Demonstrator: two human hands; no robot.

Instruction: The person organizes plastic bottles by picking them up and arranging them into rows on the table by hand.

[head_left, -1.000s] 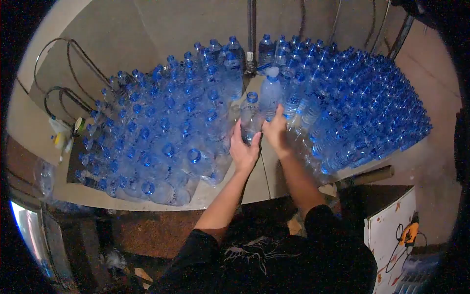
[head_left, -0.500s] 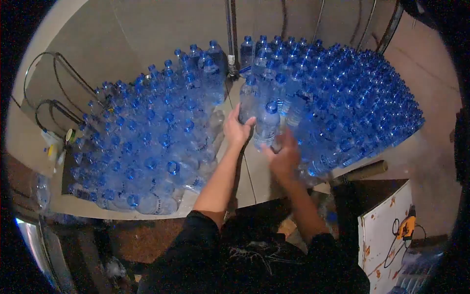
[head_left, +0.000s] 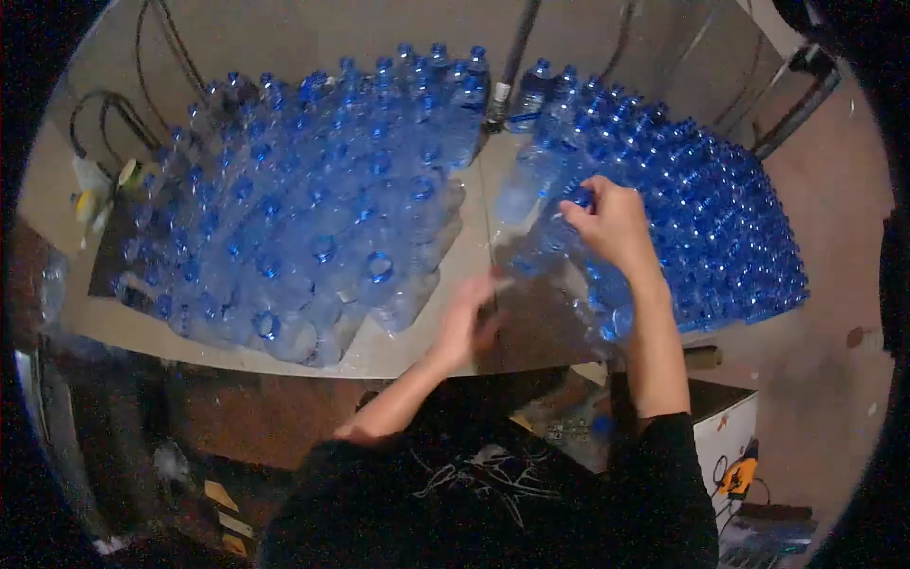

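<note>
My right hand (head_left: 614,226) is closed at the blue top of a clear plastic bottle (head_left: 550,235), which leans at the left edge of the right-hand group of bottles (head_left: 701,209). Its lower part blurs against the bottles around it. My left hand (head_left: 469,318) is over the front of the table, in the gap between the two groups. Motion smears its fingers, and whether they hold anything cannot be made out. The left-hand group of bottles (head_left: 313,209), clear with blue tops, stands in packed rows beyond it.
Both groups stand on a pale table (head_left: 417,346) with a curved front edge. A dark pole (head_left: 517,57) rises at the back between them. Cables hang at the back left. A white-sided box (head_left: 730,431) with an orange tool (head_left: 739,477) is at the lower right.
My left hand has come away from the bottles towards the front edge. My right hand has moved up and right, onto a bottle's top. The view has shifted.
</note>
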